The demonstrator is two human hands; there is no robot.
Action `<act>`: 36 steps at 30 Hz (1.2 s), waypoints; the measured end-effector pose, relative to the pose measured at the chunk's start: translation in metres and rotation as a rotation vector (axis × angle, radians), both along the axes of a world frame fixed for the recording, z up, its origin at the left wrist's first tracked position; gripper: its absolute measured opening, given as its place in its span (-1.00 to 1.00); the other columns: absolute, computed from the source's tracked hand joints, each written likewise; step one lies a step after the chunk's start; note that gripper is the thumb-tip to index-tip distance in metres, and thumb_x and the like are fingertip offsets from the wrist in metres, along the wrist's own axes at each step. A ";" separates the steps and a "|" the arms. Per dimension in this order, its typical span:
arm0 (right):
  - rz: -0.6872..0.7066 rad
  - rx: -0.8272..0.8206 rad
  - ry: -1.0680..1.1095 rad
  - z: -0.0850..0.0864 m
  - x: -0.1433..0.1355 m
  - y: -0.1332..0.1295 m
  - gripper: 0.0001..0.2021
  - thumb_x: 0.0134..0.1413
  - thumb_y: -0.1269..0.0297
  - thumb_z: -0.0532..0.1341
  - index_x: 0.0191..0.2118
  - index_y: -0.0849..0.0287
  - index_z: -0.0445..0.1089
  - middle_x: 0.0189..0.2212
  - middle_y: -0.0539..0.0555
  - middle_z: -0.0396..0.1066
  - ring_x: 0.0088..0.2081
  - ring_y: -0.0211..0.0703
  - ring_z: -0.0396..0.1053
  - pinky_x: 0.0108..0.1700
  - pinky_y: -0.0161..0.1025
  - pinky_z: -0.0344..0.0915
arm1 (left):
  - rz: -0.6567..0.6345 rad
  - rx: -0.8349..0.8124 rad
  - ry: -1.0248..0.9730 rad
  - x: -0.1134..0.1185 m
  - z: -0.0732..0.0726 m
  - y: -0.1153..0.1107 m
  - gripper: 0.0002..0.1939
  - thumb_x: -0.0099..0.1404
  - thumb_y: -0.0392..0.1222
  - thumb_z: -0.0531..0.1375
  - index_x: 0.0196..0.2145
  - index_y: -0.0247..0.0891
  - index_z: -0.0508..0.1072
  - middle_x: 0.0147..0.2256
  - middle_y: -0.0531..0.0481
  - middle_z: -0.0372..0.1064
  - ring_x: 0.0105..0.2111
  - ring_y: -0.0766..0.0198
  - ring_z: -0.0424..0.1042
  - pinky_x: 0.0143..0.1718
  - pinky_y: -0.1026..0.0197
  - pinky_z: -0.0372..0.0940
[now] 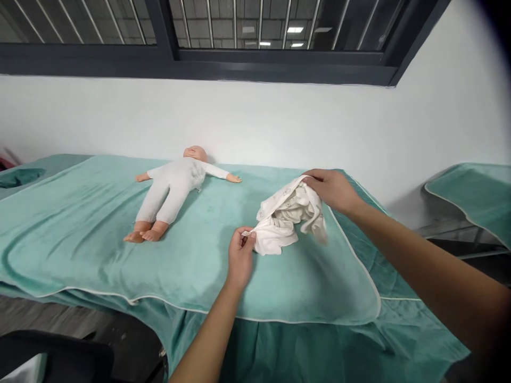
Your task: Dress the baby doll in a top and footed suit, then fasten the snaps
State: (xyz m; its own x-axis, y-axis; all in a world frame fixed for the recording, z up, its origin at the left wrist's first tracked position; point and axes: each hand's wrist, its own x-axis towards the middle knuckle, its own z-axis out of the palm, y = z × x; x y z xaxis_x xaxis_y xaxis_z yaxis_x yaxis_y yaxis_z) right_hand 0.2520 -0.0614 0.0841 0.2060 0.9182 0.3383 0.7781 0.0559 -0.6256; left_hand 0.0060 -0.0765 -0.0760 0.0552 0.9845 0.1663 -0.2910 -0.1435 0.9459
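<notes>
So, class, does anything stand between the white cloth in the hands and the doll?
No separate object does: only green blanket shows between the white cloth and the nearer arm of the doll. Toward its feet, the left hand is partly in the way, pinching the cloth; the right hand holds its upper part.

From my end I see a lane over the green blanket (187, 266) between the doll (173, 181) and the white cloth (293, 207) held by my left hand (240, 258) and right hand (334, 190). The doll's outstretched arm (216, 171) narrows its far end; the white wall (255, 122) stops reach beyond. Nearer me it widens.
</notes>
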 end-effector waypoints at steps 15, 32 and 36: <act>0.121 0.001 -0.043 -0.023 -0.032 -0.060 -0.78 0.26 0.17 0.08 -0.27 0.09 0.45 -0.39 0.02 0.50 -0.40 -0.18 0.40 -0.38 -0.26 0.26 | 0.094 -0.048 -0.072 0.001 -0.005 0.002 -0.81 0.31 -0.05 0.22 -0.17 -0.14 0.37 -0.18 0.03 0.41 -0.28 0.34 0.37 -0.26 0.30 0.23; 0.015 -0.034 -0.894 -0.094 -0.027 -0.063 -0.61 0.25 0.34 0.05 0.14 0.18 0.37 0.15 0.29 0.34 0.23 0.28 0.10 0.24 0.28 -0.12 | -0.181 -0.002 -0.085 0.001 0.076 0.011 -0.80 0.24 -0.07 0.28 -0.23 -0.18 0.43 -0.38 0.04 0.34 -0.41 0.31 0.36 -0.23 0.15 0.32; 0.013 -0.093 -0.870 -0.099 -0.027 -0.041 -0.63 0.25 0.35 0.03 0.09 0.25 0.40 0.11 0.36 0.36 0.17 0.29 0.16 0.15 0.18 0.05 | -0.287 0.153 0.175 0.028 0.056 -0.004 -0.49 -0.08 -0.15 0.48 -0.12 -0.11 0.51 0.00 -0.17 0.34 0.05 -0.01 0.33 0.03 0.03 0.26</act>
State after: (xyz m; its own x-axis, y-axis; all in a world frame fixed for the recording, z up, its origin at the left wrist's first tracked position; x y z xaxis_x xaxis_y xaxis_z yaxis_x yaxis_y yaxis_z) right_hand 0.2248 -0.1019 -0.0154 -0.1009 0.9503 0.2946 0.9812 0.0461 0.1872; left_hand 0.0336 -0.0806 -0.0199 0.3666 0.8893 0.2735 -0.1753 -0.2227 0.9590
